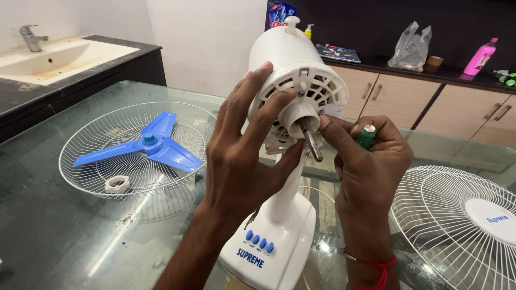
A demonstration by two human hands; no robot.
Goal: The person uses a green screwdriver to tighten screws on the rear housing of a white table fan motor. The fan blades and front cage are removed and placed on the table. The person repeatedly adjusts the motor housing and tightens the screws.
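Note:
A white table fan (287,59) stands on the glass table (48,231) with its guards and blade off. Its bare metal shaft (312,144) points toward me. My left hand (242,145) is spread over the front of the motor housing, fingers on its vents. My right hand (365,161) grips a green-handled screwdriver (367,135), with thumb and fingertip touching the housing beside the shaft. The fan's base (271,247) carries several blue buttons.
A wire guard (91,137) lies at the left with the blue three-blade propeller (150,142) and a white plastic nut (116,184) in it. Another guard (457,220) lies at the right. A sink (54,56) is at far left; a counter with bottles and bags stands behind.

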